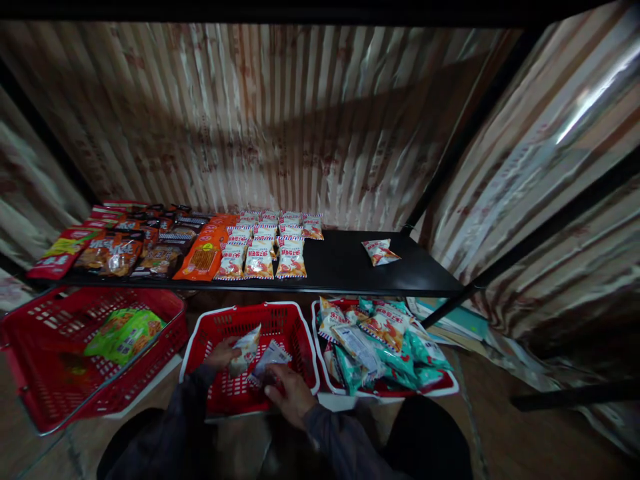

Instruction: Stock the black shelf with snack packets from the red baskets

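Over the middle red basket (295, 340), my left hand (223, 355) grips a white and orange snack bag (246, 350) by its left side. My right hand (290, 393) is at the lower edge of a second snack bag (271, 360), seen from its pale back, with thumb and fingers closed around that edge. Both bags are inside the basket's outline. Above, on the black shelf (340, 260), rows of similar white and orange bags (260, 257) stand in the middle, and a single bag (380, 251) lies apart to the right.
Orange bags (203, 253), brown snack packs (163, 253) and red bags (67, 250) fill the shelf's left. A red basket (50, 373) holds green packs (125, 333). The right basket (453, 389) holds white and teal bags (395, 353). Black shelf posts (550, 233) slant at right.
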### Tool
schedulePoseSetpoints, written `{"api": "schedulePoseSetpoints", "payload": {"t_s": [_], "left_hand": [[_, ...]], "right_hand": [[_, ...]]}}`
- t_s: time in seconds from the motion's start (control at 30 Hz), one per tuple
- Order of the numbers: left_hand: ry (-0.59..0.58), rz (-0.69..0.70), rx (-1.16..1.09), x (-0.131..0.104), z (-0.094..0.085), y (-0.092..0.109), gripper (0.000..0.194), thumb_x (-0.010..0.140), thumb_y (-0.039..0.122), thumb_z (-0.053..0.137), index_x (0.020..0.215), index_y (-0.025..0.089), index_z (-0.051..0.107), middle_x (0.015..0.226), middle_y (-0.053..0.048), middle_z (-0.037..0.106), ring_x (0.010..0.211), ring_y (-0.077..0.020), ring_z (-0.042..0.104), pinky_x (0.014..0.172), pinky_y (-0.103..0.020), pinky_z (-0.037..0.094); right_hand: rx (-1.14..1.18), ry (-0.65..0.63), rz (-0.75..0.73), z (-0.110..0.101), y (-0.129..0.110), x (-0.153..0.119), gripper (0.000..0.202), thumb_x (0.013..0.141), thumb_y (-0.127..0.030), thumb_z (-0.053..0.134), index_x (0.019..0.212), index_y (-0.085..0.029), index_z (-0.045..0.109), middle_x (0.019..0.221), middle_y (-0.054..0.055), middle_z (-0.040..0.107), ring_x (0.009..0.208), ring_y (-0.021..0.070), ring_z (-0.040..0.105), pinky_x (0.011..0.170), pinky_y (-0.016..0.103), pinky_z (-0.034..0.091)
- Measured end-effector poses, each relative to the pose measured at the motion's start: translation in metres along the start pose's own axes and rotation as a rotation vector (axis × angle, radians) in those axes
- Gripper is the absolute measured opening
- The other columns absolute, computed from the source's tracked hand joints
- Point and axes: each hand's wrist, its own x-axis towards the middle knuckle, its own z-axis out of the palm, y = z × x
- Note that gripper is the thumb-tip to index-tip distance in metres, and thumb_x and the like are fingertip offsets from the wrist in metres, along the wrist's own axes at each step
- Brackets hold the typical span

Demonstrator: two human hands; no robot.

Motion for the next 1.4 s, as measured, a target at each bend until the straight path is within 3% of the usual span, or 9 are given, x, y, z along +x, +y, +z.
{"api": "schedulePoseSetpoints", "payload": {"t_s": [0.17,0.27,0.43,0.73,0.9,1.0,1.17,1.3,1.4], "left_hand": [[-0.015,-0.017,-0.537,-0.04,0.009,0.042,0.042,0.079,0.033,0.046,0.115,0.013,0.053,0.1,-0.012,0.068,0.093,-0.024,0.065,0.08,-0.035,0.051],[-0.048,-0.126,-0.976,-0.066,0.016,0.071,0.04,0.078,0.026,0.049,0.113,0.007,0.052,0.095,-0.014,0.069,0.094,-0.0249,0.065,0.082,-0.036,0.051],[-0.117,-0.111,-1.171,-0.093,0.025,0.099,0.043,0.079,0.021,0.048,0.119,0.005,0.05,0.099,-0.014,0.069,0.094,-0.025,0.065,0.085,-0.039,0.051],[-0.186,-0.085,-1.105,-0.105,0.033,0.101,0.043,0.083,0.029,0.049,0.12,0.006,0.051,0.103,-0.015,0.068,0.099,-0.026,0.064,0.086,-0.04,0.05],[-0.154,0.011,-1.094,-0.111,0.034,0.095,0.036,0.086,0.032,0.05,0.117,0.015,0.053,0.107,-0.012,0.067,0.1,-0.0221,0.063,0.088,-0.041,0.049],[-0.055,0.06,-1.094,-0.111,0.044,0.094,0.028,0.081,0.025,0.059,0.108,0.017,0.057,0.102,-0.009,0.068,0.091,-0.0186,0.066,0.086,-0.036,0.05],[0.261,0.077,-1.049,-0.107,0.057,0.098,0.023,0.076,0.02,0.063,0.098,0.015,0.061,0.091,-0.007,0.071,0.083,-0.0177,0.067,0.08,-0.032,0.051],[0.425,0.205,-0.834,-0.098,0.043,0.097,0.024,0.075,0.029,0.06,0.094,0.014,0.062,0.083,-0.006,0.071,0.083,-0.0194,0.066,0.078,-0.032,0.05],[0.449,0.266,-0.643,-0.097,0.028,0.098,0.029,0.073,0.035,0.059,0.092,0.013,0.063,0.075,-0.003,0.07,0.078,-0.0196,0.065,0.074,-0.03,0.05]], "right_hand": [[0.71,0.159,0.226,0.002,-0.003,0.015,0.064,0.07,-0.049,0.066,0.123,-0.018,0.047,0.12,0.013,0.06,0.111,0.0242,0.058,0.094,0.039,0.045],[1.0,0.257,0.186,-0.007,-0.024,0.016,0.063,0.066,-0.053,0.07,0.117,-0.022,0.051,0.111,0.008,0.065,0.103,0.0209,0.062,0.09,0.037,0.048],[1.167,0.36,0.077,-0.038,-0.065,0.014,0.041,0.064,-0.046,0.074,0.096,-0.023,0.062,0.096,0.001,0.07,0.084,0.0144,0.066,0.076,0.027,0.052],[1.199,0.426,0.053,-0.065,-0.09,0.018,0.033,0.056,-0.034,0.081,0.079,-0.017,0.064,0.069,0.0,0.071,0.06,0.0149,0.066,0.06,0.027,0.052],[1.225,0.599,0.088,-0.068,-0.087,0.026,0.029,0.059,-0.031,0.078,0.079,-0.017,0.063,0.069,0.0,0.071,0.062,0.0169,0.067,0.059,0.029,0.054],[1.254,0.68,0.12,-0.064,-0.082,0.03,0.025,0.062,-0.03,0.077,0.078,-0.02,0.061,0.069,-0.002,0.071,0.066,0.015,0.067,0.06,0.026,0.054],[1.297,0.669,0.148,-0.05,-0.076,0.024,0.025,0.061,-0.028,0.076,0.078,-0.022,0.059,0.076,-0.004,0.071,0.074,0.0129,0.067,0.069,0.025,0.053],[1.178,0.555,0.158,-0.047,-0.073,0.013,0.025,0.059,-0.03,0.077,0.075,-0.021,0.06,0.074,-0.003,0.07,0.071,0.0121,0.066,0.07,0.025,0.052],[1.132,0.509,0.113,-0.05,-0.072,0.01,0.031,0.057,-0.035,0.078,0.079,-0.019,0.063,0.072,-0.002,0.07,0.067,0.0134,0.065,0.068,0.027,0.052]]}}
